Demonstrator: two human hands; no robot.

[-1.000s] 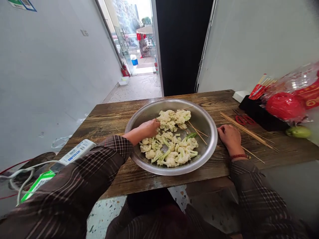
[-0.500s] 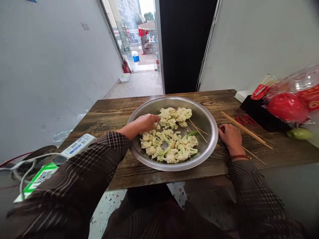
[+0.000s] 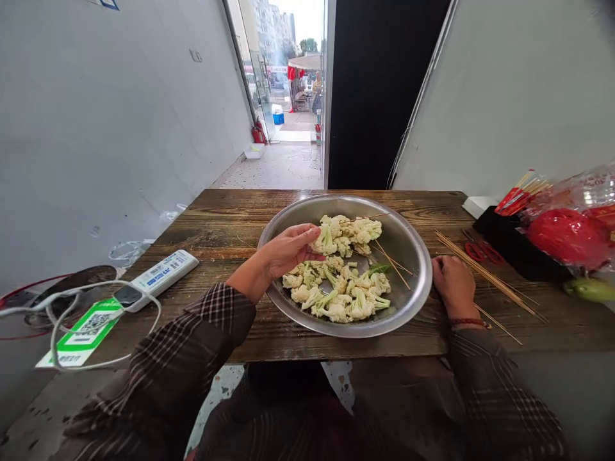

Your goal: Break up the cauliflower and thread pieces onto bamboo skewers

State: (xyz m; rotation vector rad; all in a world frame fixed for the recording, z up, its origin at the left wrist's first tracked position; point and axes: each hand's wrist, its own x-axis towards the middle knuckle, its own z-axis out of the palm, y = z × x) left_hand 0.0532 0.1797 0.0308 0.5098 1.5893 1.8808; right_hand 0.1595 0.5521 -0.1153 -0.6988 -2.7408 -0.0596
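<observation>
Left hand (image 3: 296, 248) half-closed on a cauliflower floret (image 3: 327, 239), right hand (image 3: 454, 282) curled, can't tell if it's holding anything. Green QR card (image 3: 91, 328): print's too small to read.

Satin-sheened, round silver metal basin (image 3: 348, 330) on a dark brown, coarse-grained wooden table (image 3: 225, 218).
Cream, knobbly cauliflower florets (image 3: 343, 301) look matt and rough; slender tan wooden skewers (image 3: 490, 274), dry and matt. The rounded red bundle in clear plastic film (image 3: 564, 237) is glossy, the long white plastic box (image 3: 168, 272) smooth, the dark plaid cloth sleeves (image 3: 216, 323) matt.
</observation>
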